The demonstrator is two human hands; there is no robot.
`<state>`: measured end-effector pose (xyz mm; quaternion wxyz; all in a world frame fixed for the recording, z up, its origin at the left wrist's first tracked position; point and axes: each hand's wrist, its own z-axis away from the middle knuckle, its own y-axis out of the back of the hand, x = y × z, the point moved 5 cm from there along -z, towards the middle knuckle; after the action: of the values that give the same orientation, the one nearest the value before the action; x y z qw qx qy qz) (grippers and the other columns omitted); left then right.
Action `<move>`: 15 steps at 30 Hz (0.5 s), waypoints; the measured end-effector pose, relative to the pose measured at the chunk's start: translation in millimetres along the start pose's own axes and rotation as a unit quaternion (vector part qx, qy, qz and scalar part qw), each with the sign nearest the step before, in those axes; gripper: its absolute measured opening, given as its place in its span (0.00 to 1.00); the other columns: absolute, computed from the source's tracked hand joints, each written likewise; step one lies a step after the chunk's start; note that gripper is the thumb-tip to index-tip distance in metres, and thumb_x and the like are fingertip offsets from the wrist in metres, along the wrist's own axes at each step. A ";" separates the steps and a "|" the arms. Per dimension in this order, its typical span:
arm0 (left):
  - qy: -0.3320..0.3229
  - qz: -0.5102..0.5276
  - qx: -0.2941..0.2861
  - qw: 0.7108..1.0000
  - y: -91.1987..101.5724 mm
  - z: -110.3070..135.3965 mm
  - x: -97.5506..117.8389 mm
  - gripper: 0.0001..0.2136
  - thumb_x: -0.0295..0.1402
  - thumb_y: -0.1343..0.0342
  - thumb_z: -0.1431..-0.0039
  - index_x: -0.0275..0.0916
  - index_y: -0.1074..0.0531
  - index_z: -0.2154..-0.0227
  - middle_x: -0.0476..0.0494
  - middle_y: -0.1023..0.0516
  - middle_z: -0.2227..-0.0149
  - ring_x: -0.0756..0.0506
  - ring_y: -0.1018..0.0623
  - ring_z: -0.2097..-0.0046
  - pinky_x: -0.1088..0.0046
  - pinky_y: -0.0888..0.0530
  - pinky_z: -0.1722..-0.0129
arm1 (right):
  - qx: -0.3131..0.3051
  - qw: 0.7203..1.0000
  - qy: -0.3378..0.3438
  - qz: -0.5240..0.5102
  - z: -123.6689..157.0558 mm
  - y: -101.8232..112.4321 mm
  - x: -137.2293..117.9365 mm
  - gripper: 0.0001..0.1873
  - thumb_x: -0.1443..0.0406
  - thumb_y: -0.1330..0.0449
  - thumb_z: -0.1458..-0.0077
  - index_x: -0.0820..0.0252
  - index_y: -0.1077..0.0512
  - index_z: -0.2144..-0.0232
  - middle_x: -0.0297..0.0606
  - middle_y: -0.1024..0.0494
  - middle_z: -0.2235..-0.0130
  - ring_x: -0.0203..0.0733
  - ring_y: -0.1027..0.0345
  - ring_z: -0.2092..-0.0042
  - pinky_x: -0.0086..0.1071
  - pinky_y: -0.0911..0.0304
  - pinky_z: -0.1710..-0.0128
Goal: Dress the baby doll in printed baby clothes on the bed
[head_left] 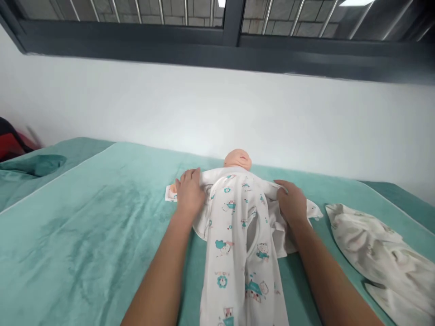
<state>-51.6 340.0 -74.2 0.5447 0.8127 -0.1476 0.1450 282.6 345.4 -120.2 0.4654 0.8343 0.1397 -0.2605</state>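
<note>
- Printed baby garment (231,231): spread at centre on green sheet (102,217), just near of doll head (238,159).
- Left hand (190,194): over garment's left side; cannot tell whether clamped.
- Right hand (292,203): grip clamped on garment's right side.
- Crumpled cloth (384,253): at right.

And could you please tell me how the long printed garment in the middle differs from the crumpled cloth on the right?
The long printed garment lies stretched out lengthwise, while the crumpled cloth lies bunched. The garment carries bold teal and pink prints; the cloth's pattern is faint. The garment lies between the left hand and the right hand, whereas the cloth lies apart from them. Both are pale fabric.
</note>
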 end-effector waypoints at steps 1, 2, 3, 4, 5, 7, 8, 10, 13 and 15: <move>-0.028 0.031 0.012 0.999 5.1 2.2 14.1 0.29 0.19 0.54 0.45 0.39 0.34 0.40 0.39 0.30 0.39 0.40 0.33 0.37 0.55 0.38 0.35 | -0.006 1.000 -0.013 0.000 -2.6 -0.4 2.1 0.25 0.63 0.52 0.45 0.58 0.24 0.50 0.43 0.21 0.48 0.53 0.30 0.47 0.47 0.39 0.44; -0.066 0.064 0.017 0.996 9.6 4.0 31.4 0.27 0.19 0.55 0.44 0.39 0.32 0.42 0.40 0.29 0.40 0.43 0.32 0.38 0.61 0.36 0.36 | -0.017 1.000 -0.026 -0.005 -4.7 -1.4 3.1 0.25 0.62 0.53 0.45 0.57 0.24 0.50 0.43 0.21 0.49 0.53 0.29 0.48 0.46 0.38 0.46; -0.107 0.092 0.012 0.990 12.9 5.2 51.2 0.25 0.20 0.55 0.42 0.40 0.30 0.44 0.42 0.27 0.42 0.45 0.31 0.39 0.66 0.34 0.37 | -0.026 0.999 -0.039 -0.010 -6.2 -2.5 3.7 0.25 0.61 0.53 0.44 0.56 0.25 0.49 0.42 0.21 0.49 0.52 0.29 0.49 0.46 0.37 0.48; -0.152 0.108 -0.008 0.982 14.0 5.4 73.0 0.21 0.22 0.55 0.40 0.41 0.29 0.46 0.43 0.26 0.43 0.46 0.29 0.40 0.68 0.32 0.39 | -0.031 0.998 -0.049 -0.013 -7.2 -3.2 4.3 0.25 0.60 0.52 0.44 0.55 0.25 0.49 0.42 0.21 0.49 0.52 0.29 0.50 0.45 0.36 0.49; -0.198 0.103 -0.040 0.974 12.3 4.8 96.1 0.19 0.25 0.54 0.38 0.42 0.27 0.48 0.44 0.24 0.45 0.46 0.29 0.41 0.68 0.32 0.40 | -0.034 0.998 -0.057 -0.014 -7.8 -4.0 5.0 0.24 0.59 0.52 0.44 0.55 0.26 0.49 0.43 0.21 0.50 0.53 0.29 0.51 0.45 0.36 0.50; -0.261 0.033 -0.120 0.957 0.1 -0.2 138.5 0.16 0.28 0.52 0.38 0.41 0.25 0.51 0.43 0.22 0.49 0.43 0.26 0.44 0.65 0.29 0.43 | -0.036 0.997 -0.070 -0.023 -8.6 -5.5 7.7 0.23 0.58 0.51 0.44 0.54 0.26 0.50 0.44 0.20 0.52 0.52 0.28 0.52 0.44 0.36 0.52; -0.286 -0.022 -0.165 0.944 -10.3 -3.7 156.7 0.14 0.28 0.50 0.39 0.40 0.24 0.53 0.41 0.21 0.52 0.41 0.25 0.47 0.63 0.29 0.45 | -0.035 0.996 -0.074 -0.032 -9.1 -6.1 9.3 0.23 0.58 0.50 0.45 0.54 0.26 0.51 0.44 0.20 0.52 0.52 0.28 0.53 0.43 0.36 0.53; -0.305 -0.113 -0.241 0.914 -34.0 -11.8 183.6 0.11 0.28 0.46 0.41 0.37 0.23 0.57 0.37 0.21 0.53 0.40 0.23 0.50 0.62 0.27 0.50 | -0.035 0.995 -0.079 -0.055 -10.7 -7.0 12.3 0.22 0.59 0.49 0.46 0.55 0.25 0.52 0.44 0.19 0.54 0.51 0.27 0.54 0.42 0.36 0.55; -0.288 -0.164 -0.288 0.898 -63.4 -22.5 204.4 0.10 0.29 0.43 0.43 0.37 0.22 0.58 0.35 0.22 0.52 0.38 0.23 0.49 0.61 0.28 0.50 | -0.043 0.992 -0.087 -0.086 -14.0 -7.4 15.2 0.22 0.59 0.48 0.48 0.57 0.24 0.54 0.44 0.18 0.58 0.52 0.26 0.57 0.42 0.35 0.57; -0.277 -0.170 -0.291 0.900 -73.0 -25.8 208.8 0.10 0.29 0.41 0.44 0.37 0.22 0.59 0.33 0.21 0.53 0.36 0.23 0.49 0.59 0.29 0.50 | -0.045 0.989 -0.087 -0.108 -17.0 -5.6 16.7 0.22 0.59 0.47 0.49 0.58 0.24 0.55 0.44 0.18 0.59 0.52 0.26 0.58 0.42 0.35 0.58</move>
<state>166.4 373.4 -43.5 0.7106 0.6380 -0.1875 -0.2299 298.9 362.6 -126.2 0.4819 0.7668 0.1997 -0.3740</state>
